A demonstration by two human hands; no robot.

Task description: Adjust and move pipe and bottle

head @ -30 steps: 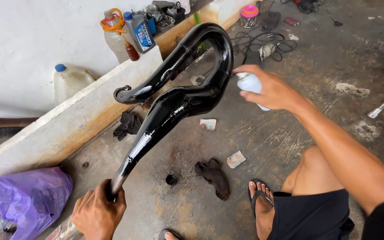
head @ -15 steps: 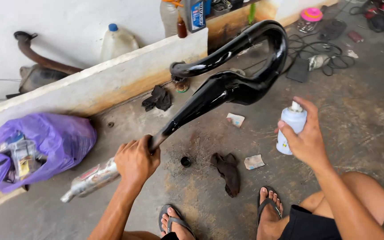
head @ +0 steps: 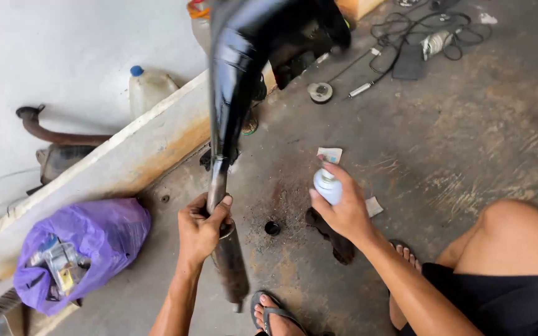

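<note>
The pipe's point(head: 231, 81) upper bend is cut off at the frame's top, seemingly blurred. It rises glossy black above the left hand point(head: 202, 229), which grips its bare stem. The right hand point(head: 344, 211), just beside, clasps a can point(head: 327, 185).

Glossy black exhaust pipe point(head: 231, 74), white spray can point(head: 328, 186), purple plastic bag point(head: 91, 239), blue-capped jug point(head: 147, 87).

Even, soft daylight, bright overall; no hard shadows, only faint ones under the hands and legs. Glossy black exhaust pipe point(head: 238, 68) shows long white glare streaks and its upper end is motion-blurred. Floor point(head: 468, 124) and purple bag point(head: 94, 239) sharp. Wide-angle bending at the edges.
</note>
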